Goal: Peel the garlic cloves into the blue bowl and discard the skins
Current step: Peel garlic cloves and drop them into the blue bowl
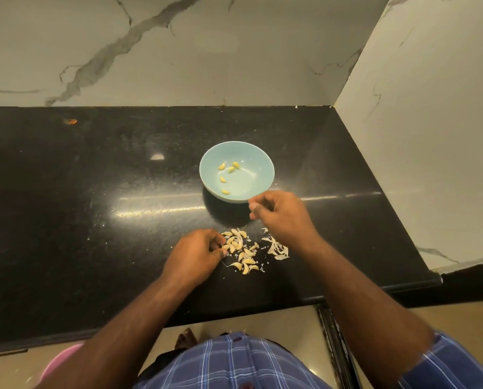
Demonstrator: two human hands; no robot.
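From the head view I look down on a black speckled surface (pixel 94 192) set against white marble walls. The blue bowl (pixel 258 169) sits near the centre of the frame, and I count five peeled cloves (pixel 231 169) inside it, gathered toward its 9 o'clock side.

My right hand (pixel 279 217) hovers at the bowl's 5 o'clock, just at the near rim. Its fingers are curled inward with the tips bunched; the hand is blurred, so I cannot tell whether that grip is clamped on a clove or on nothing.

My left hand (pixel 195 255) rests at the 9 o'clock edge of the heap of unpeeled garlic cloves (pixel 241 252), which lies at 6 o'clock from the bowl, well apart from it. The fingers are curled and the tips press into the edge of the heap; the grip looks closed around a clove there, though the clove itself is mostly hidden by the fingers.

At 3 o'clock of the heap, just beside it and partly under my right wrist, lies a small pile of loose white skins (pixel 276 248). Flecks of skin are scattered among the cloves too.

At the bottom of the frame I see a blue checked shirt (pixel 234 363), and something pink (pixel 57 363) shows at 7 o'clock below the surface edge.
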